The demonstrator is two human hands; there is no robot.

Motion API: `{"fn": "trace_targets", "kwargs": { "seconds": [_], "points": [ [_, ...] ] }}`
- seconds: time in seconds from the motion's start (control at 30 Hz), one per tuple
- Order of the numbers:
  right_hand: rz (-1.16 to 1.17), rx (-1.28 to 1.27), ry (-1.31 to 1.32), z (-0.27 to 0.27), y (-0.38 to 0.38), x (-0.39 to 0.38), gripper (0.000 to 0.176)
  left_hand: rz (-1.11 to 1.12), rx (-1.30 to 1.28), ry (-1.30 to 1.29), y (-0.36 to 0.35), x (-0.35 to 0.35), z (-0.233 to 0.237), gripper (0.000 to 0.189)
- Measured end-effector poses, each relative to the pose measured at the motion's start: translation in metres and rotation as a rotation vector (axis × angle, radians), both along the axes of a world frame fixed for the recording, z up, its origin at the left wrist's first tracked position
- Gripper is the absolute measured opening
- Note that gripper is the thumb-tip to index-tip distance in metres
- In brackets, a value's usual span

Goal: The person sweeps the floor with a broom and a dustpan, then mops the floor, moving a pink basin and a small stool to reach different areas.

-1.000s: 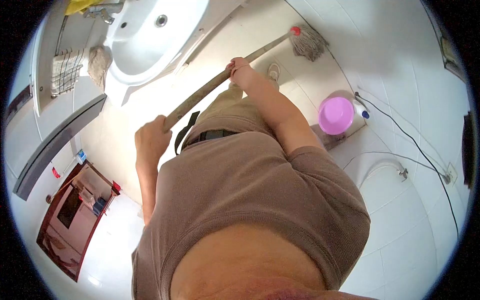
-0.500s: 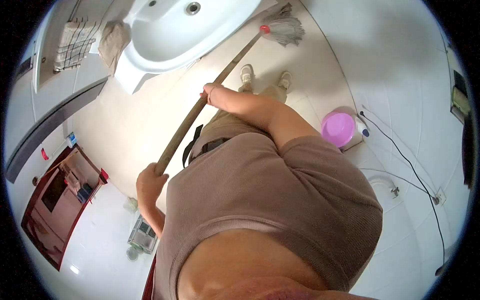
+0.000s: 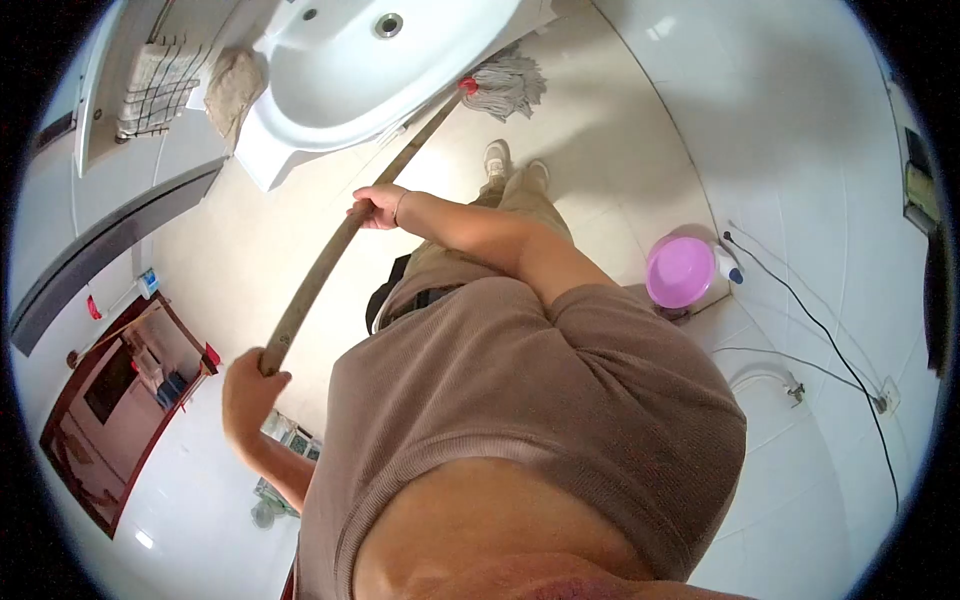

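Observation:
A long wooden-handled mop [image 3: 318, 272] runs diagonally from the lower left up towards the washbasin. My left hand [image 3: 255, 392] is closed around the top end of its handle. Farther down the handle, my right hand [image 3: 378, 206] grips it, with a thin band at the wrist. A red collar joins the handle to the grey string mop head [image 3: 505, 85], which lies on the pale floor [image 3: 590, 180] close beside the basin's edge. My shoes stand just below the mop head.
The white washbasin [image 3: 350, 80] is at the top, with a beige cloth [image 3: 233, 95] at its left. At right are a pink basin [image 3: 680, 272], a bottle [image 3: 728, 265] and a black cable [image 3: 820, 325] along the wall. A red-framed doorway [image 3: 120, 400] is at lower left.
The mop head has moved left and closer to me, in beside the washbasin. Both hands have shifted left with the handle, keeping their grip.

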State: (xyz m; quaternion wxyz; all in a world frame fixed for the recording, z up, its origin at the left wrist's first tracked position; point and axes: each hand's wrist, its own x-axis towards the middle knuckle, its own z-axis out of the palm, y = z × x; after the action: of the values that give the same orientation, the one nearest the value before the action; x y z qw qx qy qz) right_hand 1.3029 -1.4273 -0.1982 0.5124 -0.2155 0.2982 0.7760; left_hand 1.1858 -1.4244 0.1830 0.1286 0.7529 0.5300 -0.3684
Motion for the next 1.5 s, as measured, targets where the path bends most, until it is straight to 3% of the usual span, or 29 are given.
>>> {"fn": "trace_targets", "kwargs": {
  "seconds": [0.23, 0.4, 0.47, 0.53, 0.63, 0.77, 0.93, 1.0, 1.07, 1.13, 1.2, 1.3, 1.4, 1.43, 1.5],
  "points": [
    [-0.268, -0.172, 0.015, -0.022, -0.048, 0.078, 0.012, -0.147, -0.098, -0.038, -0.001, 0.064, -0.032, 0.025],
    [-0.569, -0.236, 0.072, -0.057, -0.13, 0.152, 0.009, -0.441, -0.098, -0.014, -0.038, 0.133, -0.069, 0.023],
    [-0.617, -0.276, 0.006, -0.069, -0.162, 0.179, 0.018, -0.629, -0.094, -0.153, -0.047, 0.153, -0.083, 0.027],
    [-0.639, -0.288, -0.093, -0.056, -0.201, 0.199, 0.019, -0.722, -0.124, -0.119, -0.061, 0.183, -0.087, 0.029],
    [-0.713, -0.339, -0.177, -0.06, -0.25, 0.209, 0.019, -0.786, -0.152, -0.035, -0.086, 0.22, -0.094, 0.028],
    [-0.87, -0.465, -0.192, -0.081, -0.302, 0.213, 0.017, -0.934, -0.184, -0.15, -0.109, 0.239, -0.123, 0.026],
    [-0.714, -0.468, -0.269, -0.134, -0.372, 0.206, 0.019, -0.985, -0.312, -0.11, -0.136, 0.252, -0.157, 0.015],
    [-0.669, -0.522, -0.262, -0.143, -0.367, 0.197, 0.022, -1.029, -0.309, -0.16, -0.138, 0.24, -0.164, 0.012],
    [-0.744, -0.752, -0.317, -0.148, -0.344, 0.185, 0.022, -1.048, -0.284, -0.158, -0.13, 0.228, -0.157, 0.012],
    [-0.723, -0.689, -0.401, -0.144, -0.311, 0.175, 0.018, -0.987, -0.178, -0.138, -0.109, 0.209, -0.158, 0.013],
    [-0.689, -0.741, -0.32, -0.126, -0.269, 0.169, 0.015, -0.941, -0.163, -0.13, -0.087, 0.191, -0.148, 0.016],
    [-0.5, -0.375, -1.025, -0.355, -0.225, 0.115, 0.012, -0.866, -0.09, -0.073, -0.058, 0.164, -0.135, 0.021],
    [-0.367, -0.423, -1.11, -0.25, -0.178, 0.103, 0.01, -0.669, -0.063, -0.09, -0.039, 0.13, -0.126, 0.021],
    [-0.047, -0.48, -1.258, -0.244, -0.157, 0.1, 0.022, -0.644, -0.044, -0.096, -0.032, 0.116, -0.125, 0.025],
    [-0.452, -0.633, -0.591, -0.155, -0.129, 0.106, 0.02, -0.561, -0.053, -0.075, -0.022, 0.089, -0.125, 0.025]
  ]
}}
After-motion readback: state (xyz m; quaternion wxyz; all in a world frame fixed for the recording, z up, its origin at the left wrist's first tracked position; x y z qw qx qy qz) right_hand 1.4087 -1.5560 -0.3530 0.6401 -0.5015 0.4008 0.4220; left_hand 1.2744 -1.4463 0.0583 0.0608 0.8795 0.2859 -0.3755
